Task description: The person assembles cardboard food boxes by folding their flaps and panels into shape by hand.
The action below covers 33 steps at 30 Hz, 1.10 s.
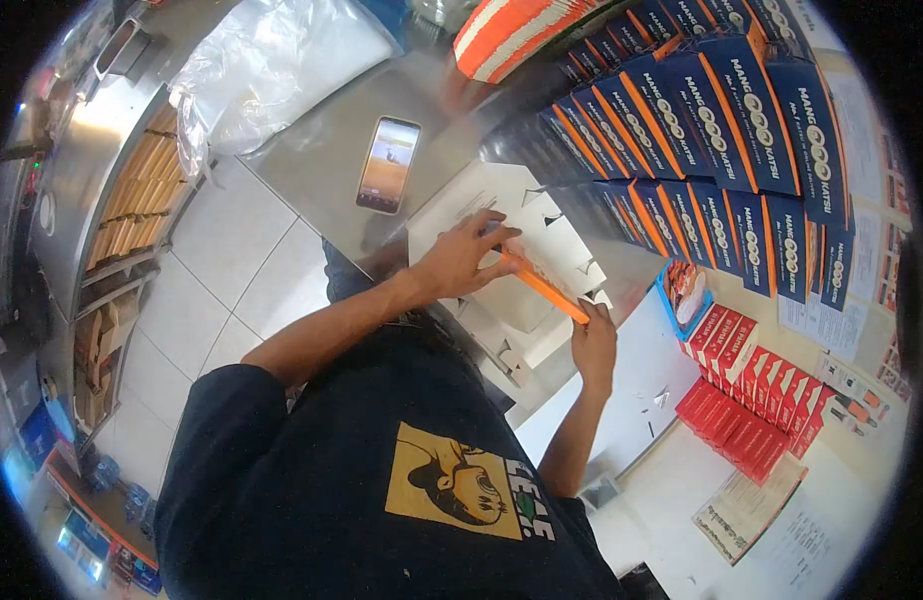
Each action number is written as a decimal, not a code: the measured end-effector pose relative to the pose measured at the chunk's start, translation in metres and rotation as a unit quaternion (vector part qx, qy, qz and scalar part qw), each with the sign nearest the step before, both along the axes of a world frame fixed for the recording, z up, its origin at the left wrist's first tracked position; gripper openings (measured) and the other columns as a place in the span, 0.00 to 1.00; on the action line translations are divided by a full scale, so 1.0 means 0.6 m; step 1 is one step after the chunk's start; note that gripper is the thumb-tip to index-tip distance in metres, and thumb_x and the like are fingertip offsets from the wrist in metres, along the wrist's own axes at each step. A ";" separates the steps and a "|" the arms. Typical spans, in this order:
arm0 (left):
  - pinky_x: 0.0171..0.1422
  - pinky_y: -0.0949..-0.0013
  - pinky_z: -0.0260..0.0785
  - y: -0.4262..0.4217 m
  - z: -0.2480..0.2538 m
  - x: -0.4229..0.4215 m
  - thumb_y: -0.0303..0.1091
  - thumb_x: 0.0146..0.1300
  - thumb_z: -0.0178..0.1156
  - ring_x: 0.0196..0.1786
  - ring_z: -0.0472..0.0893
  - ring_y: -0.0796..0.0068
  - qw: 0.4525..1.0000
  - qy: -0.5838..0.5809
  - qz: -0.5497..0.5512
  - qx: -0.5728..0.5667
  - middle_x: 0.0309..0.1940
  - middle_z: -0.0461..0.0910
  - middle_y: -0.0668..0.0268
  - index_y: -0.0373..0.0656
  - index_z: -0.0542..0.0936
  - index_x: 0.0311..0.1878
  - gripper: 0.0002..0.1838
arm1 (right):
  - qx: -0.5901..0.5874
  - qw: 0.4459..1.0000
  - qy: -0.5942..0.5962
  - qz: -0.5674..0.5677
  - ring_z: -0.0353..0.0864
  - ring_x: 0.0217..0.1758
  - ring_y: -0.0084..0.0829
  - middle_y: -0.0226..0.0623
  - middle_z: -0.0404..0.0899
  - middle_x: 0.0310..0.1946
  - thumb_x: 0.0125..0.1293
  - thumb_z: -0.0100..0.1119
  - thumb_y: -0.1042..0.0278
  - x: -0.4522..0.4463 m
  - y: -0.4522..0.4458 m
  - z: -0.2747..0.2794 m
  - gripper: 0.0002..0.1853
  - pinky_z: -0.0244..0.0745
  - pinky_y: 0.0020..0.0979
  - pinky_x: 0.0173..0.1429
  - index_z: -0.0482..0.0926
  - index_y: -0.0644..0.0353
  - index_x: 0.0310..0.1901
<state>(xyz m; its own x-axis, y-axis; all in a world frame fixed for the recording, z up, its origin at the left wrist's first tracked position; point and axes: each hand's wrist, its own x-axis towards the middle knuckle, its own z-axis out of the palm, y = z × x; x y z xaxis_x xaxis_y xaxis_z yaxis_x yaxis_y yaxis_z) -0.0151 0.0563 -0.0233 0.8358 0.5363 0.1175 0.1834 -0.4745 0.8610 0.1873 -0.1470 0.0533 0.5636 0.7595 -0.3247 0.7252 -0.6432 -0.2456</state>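
The left hand (469,258) and the right hand (594,345) both pinch an orange-edged card (547,288), one at each end. It is over the flat white cardboard (571,243). A phone (388,165) lies near, on the metal table (301,150).

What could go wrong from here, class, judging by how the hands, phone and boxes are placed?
The orange-edged piece is held near its ends by the left hand and right hand; uneven pressure might bend it crookedly.
The phone lies near the counter's edge, so a sweep of the left forearm could push it off.
The stacked dark boxes stand close by; a bump might topple some.
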 end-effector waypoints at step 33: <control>0.83 0.55 0.46 -0.032 0.016 -0.031 0.53 0.68 0.66 0.81 0.53 0.50 0.902 -0.112 -0.016 -0.415 0.79 0.50 0.40 0.38 0.35 0.82 0.58 | 0.425 0.733 0.454 -0.274 0.72 0.70 0.40 0.42 0.67 0.70 0.79 0.52 0.66 -0.113 -0.040 -0.107 0.26 0.70 0.51 0.73 0.58 0.56 0.74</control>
